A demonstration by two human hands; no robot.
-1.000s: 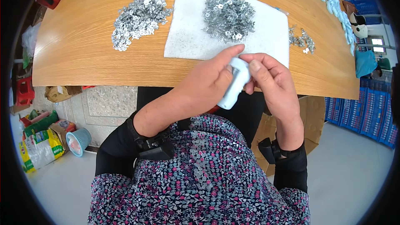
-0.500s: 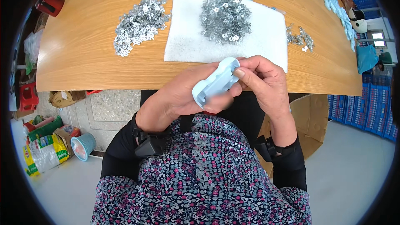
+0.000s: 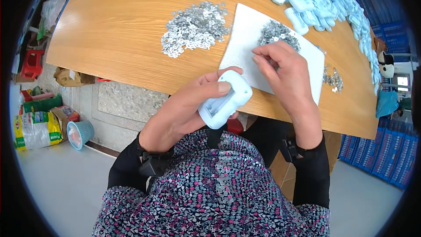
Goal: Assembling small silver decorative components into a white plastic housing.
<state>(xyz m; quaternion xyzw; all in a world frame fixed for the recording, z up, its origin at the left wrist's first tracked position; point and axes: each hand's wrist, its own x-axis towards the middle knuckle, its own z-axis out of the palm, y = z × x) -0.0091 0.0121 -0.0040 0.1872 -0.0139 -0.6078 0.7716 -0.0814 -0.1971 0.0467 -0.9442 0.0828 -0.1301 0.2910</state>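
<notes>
My left hand (image 3: pixel 186 103) grips a light blue plastic casing (image 3: pixel 238 98) in front of the table edge, its thumb pressed on the upper face. A long rectangular recess in that face looks partly lined with metal. To the right, my right hand (image 3: pixel 289 77) hangs over a white foam sheet (image 3: pixel 243 30), apart from the casing. Its thumb and forefinger are pinched together; whatever may be between them is too small to make out. Just beyond that hand, a heap of small springy metal pieces (image 3: pixel 274 33) lies on the sheet, partly hidden by the fingers.
Left of the sheet, flat metal pieces (image 3: pixel 195 28) form a pile on the wooden table (image 3: pixel 118 30). More light blue casings (image 3: pixel 313 2) are heaped at the far right. A few metal parts (image 3: pixel 333 80) lie beyond the sheet's right edge. A blue basket (image 3: pixel 81 134) stands on the floor at left.
My right hand has left the casing and moved up over the foam sheet. The casing has been turned over, so its recessed outer face shows. The whole view has swung to the right.
</notes>
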